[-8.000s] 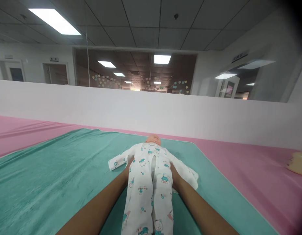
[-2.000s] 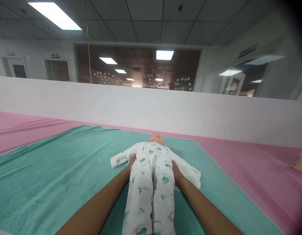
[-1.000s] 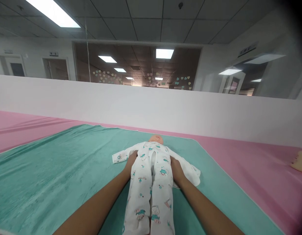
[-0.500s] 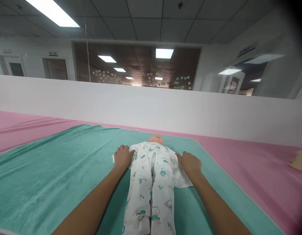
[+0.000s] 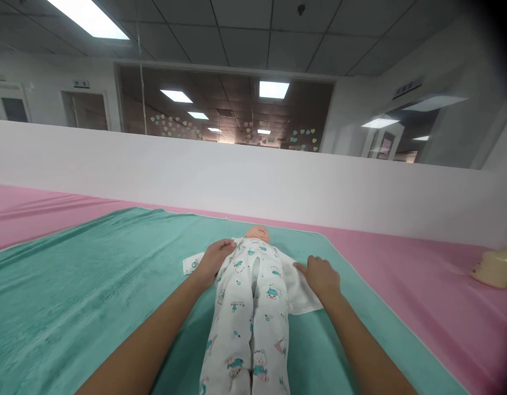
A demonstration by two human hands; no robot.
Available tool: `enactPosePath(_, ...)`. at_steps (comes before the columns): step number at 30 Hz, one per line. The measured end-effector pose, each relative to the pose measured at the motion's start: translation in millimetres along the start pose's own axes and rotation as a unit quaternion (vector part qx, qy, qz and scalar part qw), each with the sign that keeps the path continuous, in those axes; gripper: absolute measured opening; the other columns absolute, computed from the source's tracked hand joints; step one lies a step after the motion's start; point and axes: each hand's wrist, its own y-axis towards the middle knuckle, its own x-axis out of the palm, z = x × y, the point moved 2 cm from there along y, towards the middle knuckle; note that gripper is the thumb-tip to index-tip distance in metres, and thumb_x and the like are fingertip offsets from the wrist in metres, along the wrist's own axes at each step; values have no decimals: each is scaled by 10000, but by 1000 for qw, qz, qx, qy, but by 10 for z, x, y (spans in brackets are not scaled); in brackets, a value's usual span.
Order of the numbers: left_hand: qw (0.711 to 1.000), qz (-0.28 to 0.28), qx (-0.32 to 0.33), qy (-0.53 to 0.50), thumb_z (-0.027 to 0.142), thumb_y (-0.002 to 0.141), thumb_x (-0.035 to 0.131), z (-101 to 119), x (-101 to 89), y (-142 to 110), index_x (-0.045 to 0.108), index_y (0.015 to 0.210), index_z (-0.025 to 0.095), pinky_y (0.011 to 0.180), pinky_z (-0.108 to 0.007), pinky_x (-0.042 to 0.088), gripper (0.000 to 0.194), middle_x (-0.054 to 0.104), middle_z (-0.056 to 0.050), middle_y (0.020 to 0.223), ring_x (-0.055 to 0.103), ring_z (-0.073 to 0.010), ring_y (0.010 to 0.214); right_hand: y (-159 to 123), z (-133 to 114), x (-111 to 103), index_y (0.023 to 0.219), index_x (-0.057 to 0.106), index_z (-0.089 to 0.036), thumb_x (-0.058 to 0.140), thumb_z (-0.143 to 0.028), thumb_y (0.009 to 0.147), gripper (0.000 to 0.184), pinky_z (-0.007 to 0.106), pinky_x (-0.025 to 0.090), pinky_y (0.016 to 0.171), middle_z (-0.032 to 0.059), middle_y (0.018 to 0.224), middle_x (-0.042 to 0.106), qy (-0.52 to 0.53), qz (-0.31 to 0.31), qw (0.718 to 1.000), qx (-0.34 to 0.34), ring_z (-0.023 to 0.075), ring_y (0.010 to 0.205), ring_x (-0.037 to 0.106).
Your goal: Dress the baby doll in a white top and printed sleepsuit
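Note:
A baby doll [image 5: 258,233] lies on its back on a green blanket [image 5: 113,285], its head at the far end. White printed baby trousers [image 5: 237,312], with a slit at the crotch, cover it up to the chest, legs towards me. A white baby shirt [image 5: 300,293] spreads out at both sides of the trousers, one cuff showing at the left. My left hand [image 5: 214,260] is closed at the upper left edge of the clothes, fingertips near the doll's shoulder. My right hand [image 5: 321,274] has its fingers curled on the shirt's right side, thumb and forefinger at the cloth.
Pink cloth [image 5: 409,269] lies around the blanket. A low white wall [image 5: 237,175] with glass above it stands behind. At the far right edge there is a cream-coloured object [image 5: 494,267] that I cannot make out.
My left hand has moved right and up along the clothes, uncovering the shirt's left cuff. My right hand has stayed nearly in place. The view has shifted slightly.

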Motion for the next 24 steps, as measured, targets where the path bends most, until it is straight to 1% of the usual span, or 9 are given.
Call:
enactPosePath(2, 992, -86, -34, -86, 461, 727, 608, 7, 33, -28, 608, 882, 154, 622, -245, 431, 344, 642, -34, 798, 578, -149, 693, -3, 18, 20, 889, 536, -154, 307, -603, 835, 507, 334, 416, 622, 140, 933, 585, -14, -11, 1000, 6, 266, 866, 580)
enactPosePath(5, 978, -148, -69, -134, 387, 709, 664, -24, 21, -48, 617, 1027, 145, 703, -270, 461, 403, 661, -87, 955, 611, -186, 824, -17, -16, 66, 900, 523, -152, 313, -594, 832, 495, 338, 424, 610, 124, 897, 586, -7, -57, 998, 16, 251, 790, 596)
enactPosePath(8, 971, -168, -88, -145, 332, 696, 691, -88, -19, -41, 597, 1110, 146, 776, -287, 465, 463, 640, -109, 1065, 604, -214, 937, -17, -50, 84, 916, 509, -156, 370, -592, 808, 470, 341, 427, 615, 111, 879, 587, -6, -58, 998, 17, 256, 802, 600)
enactPosePath(11, 965, -186, -102, -156, 309, 685, 702, -151, -48, -33, 591, 1136, 143, 807, -305, 465, 493, 630, -119, 1102, 601, -232, 972, -3, 7, 73, 960, 504, -142, 413, -611, 779, 511, 352, 430, 623, 134, 940, 578, -11, -58, 997, 40, 274, 842, 598)
enactPosePath(16, 943, -252, -115, -185, 251, 676, 702, -184, -33, -59, 554, 1193, 118, 793, -299, 465, 554, 621, -143, 1116, 621, -228, 925, 15, 187, 29, 903, 560, -126, 394, -620, 776, 536, 353, 426, 616, 136, 868, 613, 20, -143, 987, 74, 270, 806, 605)
enactPosePath(18, 934, -274, -117, -196, 233, 694, 680, -177, -22, -80, 521, 1230, 121, 799, -297, 461, 570, 605, -142, 1142, 613, -225, 939, 31, 245, 17, 877, 584, -140, 404, -627, 763, 531, 365, 426, 634, 138, 902, 620, 28, -159, 984, 73, 279, 840, 602)
enactPosePath(21, 923, -292, -114, -223, 214, 725, 640, -178, -26, -102, 496, 1254, 133, 829, -293, 450, 554, 580, -130, 1177, 582, -220, 997, 69, 349, 54, 934, 588, -144, 480, -635, 701, 553, 386, 428, 659, 149, 973, 618, 37, -178, 980, 83, 299, 893, 593)
enactPosePath(23, 916, -296, -116, -245, 194, 736, 624, -199, -43, -106, 497, 1252, 134, 817, -268, 452, 535, 616, -110, 1090, 582, -195, 974, 100, 426, 109, 945, 586, -140, 539, -627, 651, 571, 396, 429, 670, 154, 991, 616, 39, -197, 976, 83, 307, 904, 590)
enactPosePath(24, 912, -299, -119, -253, 187, 742, 618, -217, -54, -104, 499, 1250, 132, 784, -248, 460, 525, 642, -91, 983, 595, -173, 914, 114, 460, 137, 927, 591, -140, 557, -619, 635, 561, 397, 428, 674, 153, 978, 620, 41, -212, 973, 78, 307, 899, 593)
